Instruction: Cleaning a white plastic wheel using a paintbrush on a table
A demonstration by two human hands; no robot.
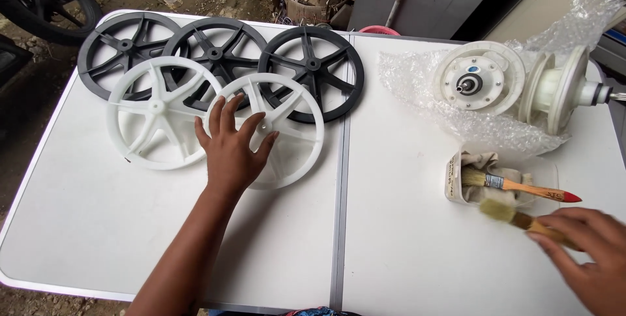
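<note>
Five spoked plastic wheels lie flat at the far end of the white folding surface [130,244], overlapping one another so that they all fit there: three black ones in a row at the back and two white ones in front. The left hand [229,150] lies palm down, fingers spread wide, on the near rim of the right-hand white wheel [274,130]; it presses on the wheel and closes around nothing. Just to that hand's left sits the other white wheel [156,112], and beyond its fingertips the middle black wheel [215,48]. Well off to the right, the right hand [590,247] is curled around the wooden handle of a paintbrush [515,215], bristles pointing back toward the left hand; the picture is blurred there, so how tight the hold is I cannot say. Just beyond that hand a second brush [515,185] lies across a small tub [456,179] with a rag in it, which keeps its bristles off the surface. Farther past it, two white hub assemblies [515,81] sit on bubble wrap [417,81], presumably as padding.
</note>
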